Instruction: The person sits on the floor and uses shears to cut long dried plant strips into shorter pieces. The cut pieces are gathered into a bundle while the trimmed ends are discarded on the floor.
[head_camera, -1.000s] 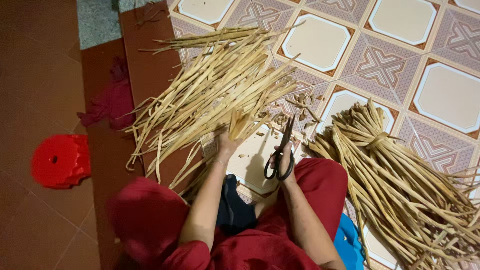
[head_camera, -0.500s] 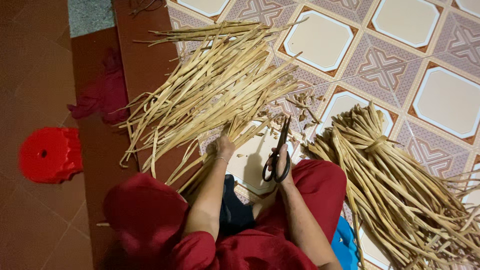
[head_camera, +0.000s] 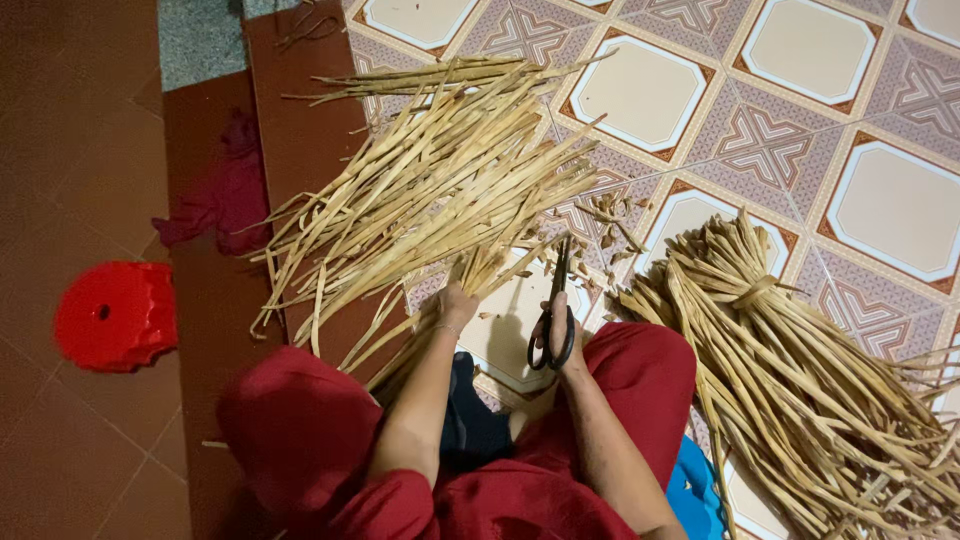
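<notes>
Starting at the far left, we see a red plastic stool (head_camera: 115, 315) on the dark brown floor (head_camera: 80, 460), well apart from both hands. Up and to the right of it lies a crumpled dark red cloth (head_camera: 225, 195).

Next comes the loose heap of pale dried strips (head_camera: 440, 190), fanned out across the floor ahead of the left hand. The left hand (head_camera: 457, 303) is closed around the near ends of a small bunch of these strips, which rise from its grip and merge into the heap. Its forearm runs back to a knee clothed in red.

Just to the right of the left hand, the right hand (head_camera: 560, 345) grasps a pair of black-handled scissors (head_camera: 553, 310), fingers through the loops, blades pointing away from the body. We cannot tell whether the blades touch the held strips. Small cut scraps (head_camera: 605, 215) lie on the patterned tiles (head_camera: 800, 140) beyond the blade tips.

To the right of the right hand, a tied bundle of strips (head_camera: 800, 370) rests on the tiles, bound near its upper end. A blue object (head_camera: 697, 490) shows beside the right thigh.
</notes>
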